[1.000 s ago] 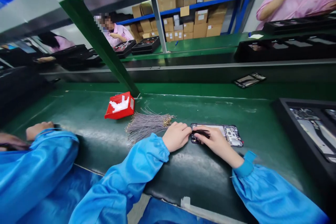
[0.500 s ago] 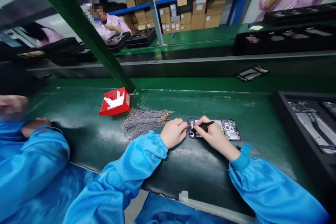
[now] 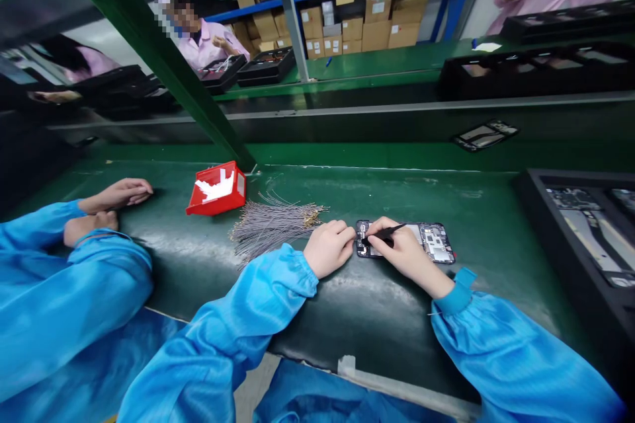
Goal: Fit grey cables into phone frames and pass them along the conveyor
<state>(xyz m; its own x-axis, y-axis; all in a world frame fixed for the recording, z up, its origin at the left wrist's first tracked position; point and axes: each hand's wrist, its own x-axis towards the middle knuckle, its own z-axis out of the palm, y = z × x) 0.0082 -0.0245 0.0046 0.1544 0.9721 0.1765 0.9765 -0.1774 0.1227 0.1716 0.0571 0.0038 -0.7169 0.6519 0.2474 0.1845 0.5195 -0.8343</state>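
Green work surface spans the middle of the frame, and an opened phone lies on it right of center, internal side up. Note its alignment: the long axis runs left to right, with the right end slightly lower in the frame. Your right hand is the nearer one, placed over the phone's left half, its fingers closed on a slim dark tool angled down toward the left end. Your left hand rests just beside that end, fingers curled; whether it holds anything or touches the phone cannot be told. Left of it lies a bundle of gray cables, with a red bin of white pieces beyond. At the right edge stands a black tray containing phone parts. Behind, a green post slants through the upper left; boxes fill shelving at upper center.
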